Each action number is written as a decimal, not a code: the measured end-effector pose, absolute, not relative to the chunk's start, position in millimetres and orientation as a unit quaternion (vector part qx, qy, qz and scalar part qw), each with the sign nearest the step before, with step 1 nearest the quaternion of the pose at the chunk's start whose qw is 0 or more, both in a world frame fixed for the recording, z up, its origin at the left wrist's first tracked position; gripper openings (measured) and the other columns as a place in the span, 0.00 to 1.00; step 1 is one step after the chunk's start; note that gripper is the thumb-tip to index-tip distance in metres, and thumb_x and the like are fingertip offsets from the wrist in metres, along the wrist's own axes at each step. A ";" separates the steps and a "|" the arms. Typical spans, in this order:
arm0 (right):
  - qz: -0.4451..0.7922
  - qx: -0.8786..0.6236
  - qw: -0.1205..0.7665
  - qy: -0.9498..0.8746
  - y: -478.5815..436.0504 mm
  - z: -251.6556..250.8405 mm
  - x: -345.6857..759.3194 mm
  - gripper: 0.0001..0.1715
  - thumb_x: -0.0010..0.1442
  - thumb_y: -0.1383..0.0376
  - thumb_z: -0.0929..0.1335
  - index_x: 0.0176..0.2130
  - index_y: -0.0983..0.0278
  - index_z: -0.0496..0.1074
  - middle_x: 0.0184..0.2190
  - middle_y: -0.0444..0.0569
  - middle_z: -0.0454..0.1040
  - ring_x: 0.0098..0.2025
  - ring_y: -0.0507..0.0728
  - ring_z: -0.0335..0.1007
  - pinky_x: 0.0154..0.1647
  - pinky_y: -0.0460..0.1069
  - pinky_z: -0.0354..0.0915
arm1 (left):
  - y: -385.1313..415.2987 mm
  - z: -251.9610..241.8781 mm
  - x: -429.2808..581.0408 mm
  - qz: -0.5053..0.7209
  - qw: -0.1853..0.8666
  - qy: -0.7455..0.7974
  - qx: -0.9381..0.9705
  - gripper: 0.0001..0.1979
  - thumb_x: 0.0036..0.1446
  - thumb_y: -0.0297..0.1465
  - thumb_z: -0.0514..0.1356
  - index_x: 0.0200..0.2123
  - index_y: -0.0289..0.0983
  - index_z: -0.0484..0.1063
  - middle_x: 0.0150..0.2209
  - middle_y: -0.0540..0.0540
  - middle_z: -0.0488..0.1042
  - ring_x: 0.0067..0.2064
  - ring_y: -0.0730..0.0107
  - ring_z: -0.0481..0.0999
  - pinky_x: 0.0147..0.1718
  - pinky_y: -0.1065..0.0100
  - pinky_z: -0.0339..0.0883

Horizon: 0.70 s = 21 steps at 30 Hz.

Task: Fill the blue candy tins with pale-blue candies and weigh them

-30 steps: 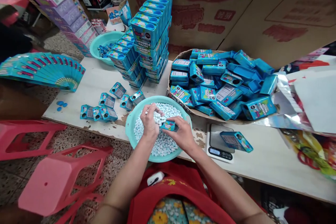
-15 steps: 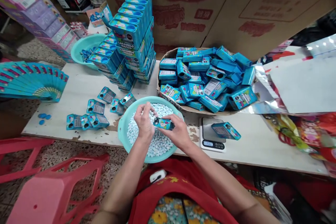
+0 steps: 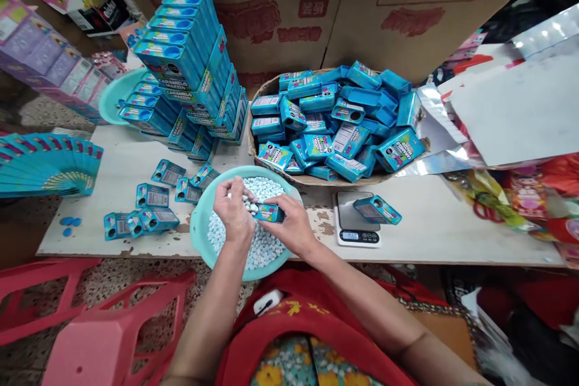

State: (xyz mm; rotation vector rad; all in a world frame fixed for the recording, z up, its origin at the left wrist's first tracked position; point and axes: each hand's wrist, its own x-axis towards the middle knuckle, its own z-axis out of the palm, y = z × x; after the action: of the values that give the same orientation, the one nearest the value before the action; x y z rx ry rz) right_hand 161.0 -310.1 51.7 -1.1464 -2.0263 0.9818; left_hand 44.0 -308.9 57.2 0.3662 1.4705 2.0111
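A turquoise bowl (image 3: 198,230) full of small pale candies (image 3: 265,251) stands at the table's front edge. Over it, my right hand (image 3: 295,224) grips a small blue candy box (image 3: 270,213) lying on its side, the open end facing left. My left hand (image 3: 234,211) is curled around a few pale candies (image 3: 248,202), held right at that end of the box. Whether any candy is inside the box, I cannot tell. Right of the bowl, another blue box (image 3: 378,210) lies partly on a small digital scale (image 3: 359,237).
Behind the bowl sits a cardboard tray (image 3: 316,183) heaped with blue boxes. Stacked boxes (image 3: 194,66) rise at the back left. Several loose boxes (image 3: 152,195) and blue caps (image 3: 67,227) lie left, near fanned blue cartons (image 3: 49,166). Red stools (image 3: 90,338) stand at lower left.
The camera view has shifted, so most of the table appears further left. The left hand's candies show more clearly at the box's end. My right hand still holds the box.
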 end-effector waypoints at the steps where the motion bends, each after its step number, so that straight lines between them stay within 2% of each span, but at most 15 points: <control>1: 0.370 -0.437 0.305 -0.761 -310.7 50.0 161.5 0.18 0.46 0.67 0.75 0.40 0.61 0.73 0.37 0.47 0.75 0.43 0.59 0.71 0.45 0.53 0.64 | -308.4 56.4 43.2 0.758 0.306 0.559 0.138 0.15 0.50 0.39 0.64 0.29 0.36 0.63 0.18 0.57 0.61 0.18 0.79 0.63 0.17 0.75 0.59; 5: 0.382 -0.439 0.314 -0.750 -312.5 47.0 164.1 0.19 0.46 0.67 0.75 0.40 0.61 0.73 0.37 0.47 0.75 0.43 0.59 0.71 0.45 0.53 0.64 | -308.9 53.2 41.7 0.747 0.329 0.561 0.134 0.17 0.50 0.40 0.64 0.26 0.36 0.62 0.17 0.57 0.59 0.16 0.81 0.58 0.13 0.77 0.52; 10: 0.394 -0.437 0.331 -0.738 -312.8 44.9 161.5 0.20 0.46 0.68 0.75 0.41 0.61 0.73 0.38 0.47 0.75 0.43 0.59 0.71 0.47 0.53 0.64 | -311.4 57.9 51.6 0.729 0.364 0.555 0.165 0.16 0.49 0.40 0.65 0.28 0.36 0.63 0.16 0.58 0.58 0.15 0.81 0.56 0.12 0.77 0.49; 14: 0.440 -0.423 0.345 -0.713 -311.4 34.3 165.2 0.20 0.45 0.66 0.76 0.41 0.61 0.74 0.37 0.46 0.75 0.42 0.57 0.71 0.46 0.51 0.65 | -311.7 70.7 53.2 0.718 0.413 0.538 0.157 0.16 0.47 0.37 0.66 0.27 0.37 0.60 0.15 0.59 0.55 0.14 0.82 0.54 0.12 0.77 0.46; 18: 0.485 -0.417 0.394 -0.660 -314.3 37.4 189.8 0.23 0.45 0.61 0.77 0.42 0.62 0.74 0.39 0.47 0.75 0.43 0.56 0.71 0.47 0.49 0.65 | -311.6 68.3 36.0 0.723 0.433 0.514 0.158 0.15 0.47 0.33 0.65 0.28 0.37 0.59 0.17 0.58 0.55 0.16 0.81 0.54 0.14 0.77 0.45; 21: 0.503 -0.412 0.423 -0.632 -321.9 50.3 217.7 0.24 0.44 0.59 0.77 0.41 0.61 0.74 0.40 0.47 0.75 0.44 0.55 0.71 0.49 0.50 0.65 | -316.3 34.2 23.2 0.665 0.371 0.614 0.210 0.10 0.50 0.36 0.61 0.29 0.37 0.62 0.19 0.56 0.58 0.18 0.78 0.57 0.16 0.74 0.50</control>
State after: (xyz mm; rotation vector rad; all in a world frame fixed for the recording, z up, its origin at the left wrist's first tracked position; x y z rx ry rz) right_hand 217.7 -321.9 50.3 -1.0309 -1.5811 1.2585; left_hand 23.2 -316.3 34.2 0.5393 1.5743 1.7046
